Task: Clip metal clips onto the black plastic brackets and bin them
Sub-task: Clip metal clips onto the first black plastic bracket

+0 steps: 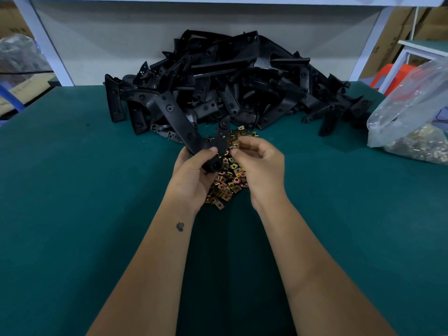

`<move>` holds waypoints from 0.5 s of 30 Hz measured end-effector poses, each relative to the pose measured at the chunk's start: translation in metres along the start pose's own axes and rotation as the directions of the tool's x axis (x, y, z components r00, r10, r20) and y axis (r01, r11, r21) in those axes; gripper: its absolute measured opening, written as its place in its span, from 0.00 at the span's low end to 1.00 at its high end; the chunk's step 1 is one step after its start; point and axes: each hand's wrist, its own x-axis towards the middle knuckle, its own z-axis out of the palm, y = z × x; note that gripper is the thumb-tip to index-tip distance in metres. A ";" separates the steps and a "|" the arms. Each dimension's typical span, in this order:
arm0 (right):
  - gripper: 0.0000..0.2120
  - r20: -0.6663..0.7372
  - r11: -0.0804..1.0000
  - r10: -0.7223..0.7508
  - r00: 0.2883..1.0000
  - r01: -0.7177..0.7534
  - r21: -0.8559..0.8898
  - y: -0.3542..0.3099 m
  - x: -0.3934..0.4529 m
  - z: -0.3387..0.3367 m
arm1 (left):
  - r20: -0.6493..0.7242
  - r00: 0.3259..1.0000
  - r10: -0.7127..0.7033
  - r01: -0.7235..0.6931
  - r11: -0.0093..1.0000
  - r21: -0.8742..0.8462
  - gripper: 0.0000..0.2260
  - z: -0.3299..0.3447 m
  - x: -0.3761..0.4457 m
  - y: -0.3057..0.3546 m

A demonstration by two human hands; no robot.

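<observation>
My left hand (194,174) grips a black plastic bracket (180,122), a forked piece held above the table with its long arm pointing up and left. My right hand (260,163) pinches a small brass-coloured metal clip (235,144) right at the edge of the bracket's shorter arm. Beneath both hands lies a loose heap of metal clips (229,183) on the green table (84,190). A big pile of black brackets (230,86) fills the back of the table.
A clear plastic bag (412,115) holding more clips sits at the right edge of the table. White shelf posts stand behind the pile. Cardboard boxes and an orange stool are off the table at the right.
</observation>
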 end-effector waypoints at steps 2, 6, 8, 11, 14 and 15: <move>0.11 -0.015 1.000 0.002 1.000 -0.002 -0.016 0.001 0.000 0.000 | -0.002 1.000 -0.001 0.001 1.000 0.001 0.09 0.000 0.000 0.000; 0.13 -0.017 0.997 -0.075 0.997 0.074 -0.036 0.000 -0.001 0.001 | -0.013 1.000 -0.002 0.002 1.000 0.006 0.10 0.001 0.000 0.000; 0.14 -0.023 0.996 -0.077 0.997 0.076 -0.039 0.001 -0.001 0.001 | -0.013 1.000 0.000 0.000 1.000 0.012 0.09 0.001 0.000 -0.001; 0.13 -0.024 0.996 -0.079 0.997 0.078 -0.051 0.001 -0.001 0.002 | -0.001 1.000 0.003 -0.003 1.000 0.011 0.09 0.001 0.000 -0.001; 0.13 -0.020 0.999 -0.041 0.999 0.040 -0.017 0.000 -0.002 0.002 | 0.008 1.000 0.005 -0.005 1.000 0.013 0.09 0.001 -0.001 -0.001; 0.13 -0.026 0.999 -0.034 0.999 0.034 0.007 0.000 -0.002 0.002 | 0.009 1.000 0.005 -0.005 1.000 0.014 0.09 0.001 -0.001 -0.001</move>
